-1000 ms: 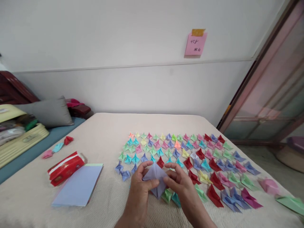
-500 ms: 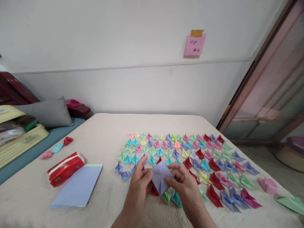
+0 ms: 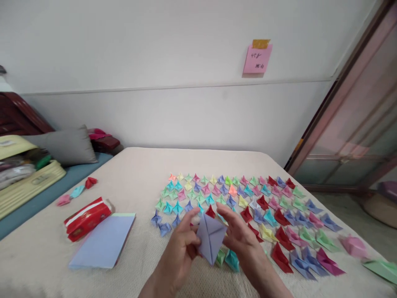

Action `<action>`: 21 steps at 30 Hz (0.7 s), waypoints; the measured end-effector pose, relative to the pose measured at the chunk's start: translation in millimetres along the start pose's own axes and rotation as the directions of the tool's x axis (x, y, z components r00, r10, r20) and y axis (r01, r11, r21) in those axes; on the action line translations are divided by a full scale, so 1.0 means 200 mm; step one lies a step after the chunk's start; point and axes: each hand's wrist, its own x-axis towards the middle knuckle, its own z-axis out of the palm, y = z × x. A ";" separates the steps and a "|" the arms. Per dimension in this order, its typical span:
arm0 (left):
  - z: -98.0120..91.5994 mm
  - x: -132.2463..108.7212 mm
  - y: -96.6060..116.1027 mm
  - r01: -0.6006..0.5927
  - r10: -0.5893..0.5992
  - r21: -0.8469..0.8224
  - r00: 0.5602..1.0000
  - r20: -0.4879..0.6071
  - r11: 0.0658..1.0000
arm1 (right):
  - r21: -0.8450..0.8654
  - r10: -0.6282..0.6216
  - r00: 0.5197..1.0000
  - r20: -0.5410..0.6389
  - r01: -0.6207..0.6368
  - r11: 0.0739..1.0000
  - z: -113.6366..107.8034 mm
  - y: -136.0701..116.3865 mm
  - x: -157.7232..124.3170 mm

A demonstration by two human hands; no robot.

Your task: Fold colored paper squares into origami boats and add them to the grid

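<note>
Nearest the viewer, a lilac folded paper (image 3: 211, 238) is between the two hands, its left edge pinched by the left hand (image 3: 181, 244), while the right hand (image 3: 245, 240) is loosely spread just beside its right corner, whether touching I cannot tell. Beyond and to the right, rows of small folded papers (image 3: 242, 201) cover the pale cloth (image 3: 149, 165); bluish sheets (image 3: 105, 242) and a red packet (image 3: 85, 220) lie well to the left. Farthest off, a pink note (image 3: 257, 60) is taped to the white wall (image 3: 155, 49).
</note>
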 end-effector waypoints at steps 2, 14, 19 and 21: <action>-0.02 0.00 -0.01 0.071 -0.070 -0.012 0.996 0.061 0.997 | -0.093 -0.026 0.993 0.119 0.037 0.995 -0.01 0.00 -0.01; -0.06 0.02 -0.06 0.288 -0.282 0.010 0.928 0.246 0.958 | -0.233 0.000 0.968 0.253 0.060 0.971 -0.01 -0.05 -0.03; -0.05 0.03 -0.07 0.310 -0.306 0.028 0.915 0.264 0.950 | -0.326 0.041 0.931 0.362 0.085 0.941 0.00 -0.08 -0.04; -0.05 0.03 -0.06 0.321 -0.330 0.079 0.906 0.264 0.944 | -0.333 0.015 0.942 0.336 0.104 0.937 0.00 -0.07 -0.03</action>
